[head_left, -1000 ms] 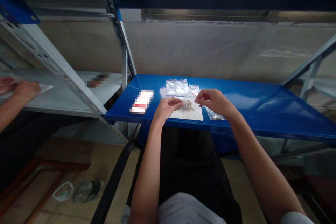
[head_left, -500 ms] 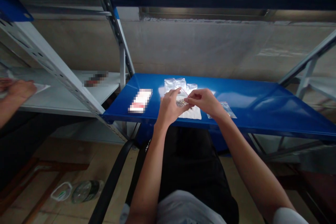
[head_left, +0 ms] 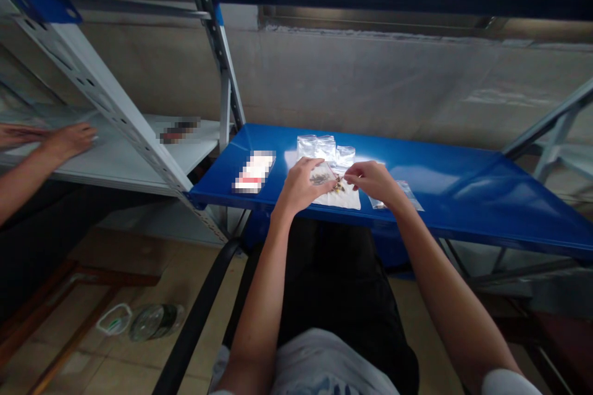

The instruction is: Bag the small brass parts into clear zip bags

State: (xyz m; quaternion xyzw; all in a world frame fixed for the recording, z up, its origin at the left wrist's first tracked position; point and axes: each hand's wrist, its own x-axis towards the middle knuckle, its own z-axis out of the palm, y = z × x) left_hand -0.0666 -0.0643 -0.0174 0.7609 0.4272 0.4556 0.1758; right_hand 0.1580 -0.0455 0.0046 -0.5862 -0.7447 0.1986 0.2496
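Note:
My left hand (head_left: pixel 300 186) holds a small clear bag (head_left: pixel 320 176) with small dark pieces inside, its thumb and fingers around the bag's sides. Close on the right, my right hand (head_left: pixel 370 180) has its fingers pinched beside the bag's edge; whatever lies between them is too small to make out. Small brownish-yellow pieces (head_left: pixel 341 186) show between the hands, above a white cloth or paper (head_left: pixel 345 199). Flat clear bags (head_left: pixel 316 147) lie behind my hands. Another clear bag (head_left: pixel 410 195) lies partly behind my right wrist.
The blue shelf (head_left: pixel 463 191) bears a blurred-out white and red item (head_left: pixel 254 171) at its left. Metal uprights (head_left: pixel 106 99) stand left. Another person's hands (head_left: pixel 69 141) are over the grey shelf (head_left: pixel 194 147). A clear bottle (head_left: pixel 152 322) lies on the floor.
My right hand has moved slightly right, away from my left hand, and the small pieces between them show more. The view has shifted a little. The other person's hand reaches further right.

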